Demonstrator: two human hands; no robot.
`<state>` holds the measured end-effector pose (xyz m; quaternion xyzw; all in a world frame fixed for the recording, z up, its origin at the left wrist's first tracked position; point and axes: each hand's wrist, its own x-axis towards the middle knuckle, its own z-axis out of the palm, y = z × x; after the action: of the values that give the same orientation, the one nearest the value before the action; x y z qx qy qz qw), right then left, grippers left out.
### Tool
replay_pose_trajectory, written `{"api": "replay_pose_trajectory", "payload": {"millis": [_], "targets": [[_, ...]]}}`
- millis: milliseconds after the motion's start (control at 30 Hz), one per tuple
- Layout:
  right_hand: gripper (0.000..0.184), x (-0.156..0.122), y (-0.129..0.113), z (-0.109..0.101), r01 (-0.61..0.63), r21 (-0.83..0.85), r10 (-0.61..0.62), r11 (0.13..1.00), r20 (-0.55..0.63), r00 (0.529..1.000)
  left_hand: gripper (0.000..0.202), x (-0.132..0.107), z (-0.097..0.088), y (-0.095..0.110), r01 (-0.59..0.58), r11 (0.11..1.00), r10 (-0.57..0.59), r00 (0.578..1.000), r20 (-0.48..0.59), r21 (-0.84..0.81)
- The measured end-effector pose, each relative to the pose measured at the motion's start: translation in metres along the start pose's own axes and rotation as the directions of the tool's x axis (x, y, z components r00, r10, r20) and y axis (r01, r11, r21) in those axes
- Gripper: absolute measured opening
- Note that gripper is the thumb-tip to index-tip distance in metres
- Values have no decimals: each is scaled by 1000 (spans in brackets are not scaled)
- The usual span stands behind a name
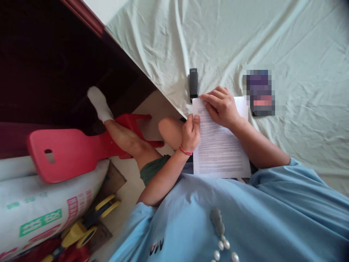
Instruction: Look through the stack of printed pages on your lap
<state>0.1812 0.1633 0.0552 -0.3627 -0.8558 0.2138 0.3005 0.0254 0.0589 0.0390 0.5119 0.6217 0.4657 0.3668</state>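
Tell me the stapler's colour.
Black; the stapler shows best in the head view, the only one here.

Printed page (222, 153): paper, matt, smooth. Stapler (193, 83): black plastic, low sheen. Bedsheet (218, 43): cloth, matt, wrinkled. Chair (62, 153): smooth red plastic, soft gloss. Sack (51, 198): probably woven plastic, weave blurred. Shirt (191, 211): matt cloth. Beads (226, 244): glossy, pearly.

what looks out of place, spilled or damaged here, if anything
Only a dark, phone-like object stands out, lying on the creased cloth right of the printed sheet: it shows as coarse blocks, so its details can't be made out. Nothing looks spilled or damaged.
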Motion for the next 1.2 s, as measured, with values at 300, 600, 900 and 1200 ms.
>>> {"api": "replay_pose_trajectory", "payload": {"millis": [300,600,900,1200], "targets": [[38,-1,2,0,-38,39,39,999,-20,999,62,3,1,-3,-7,999,6,1000,15,45],[32,1,-9,-6,35,-12,-35,999,28,999,44,6,0,-5,-50,992,45,998,49,116],[25,2,-24,-8,131,-10,-129,991,102,986,31,4,1,-7,-79,989,74,996,48,124],[36,2,-14,-9,70,0,-70,998,50,996,57,1,0,1,-72,992,71,997,16,101]]}}
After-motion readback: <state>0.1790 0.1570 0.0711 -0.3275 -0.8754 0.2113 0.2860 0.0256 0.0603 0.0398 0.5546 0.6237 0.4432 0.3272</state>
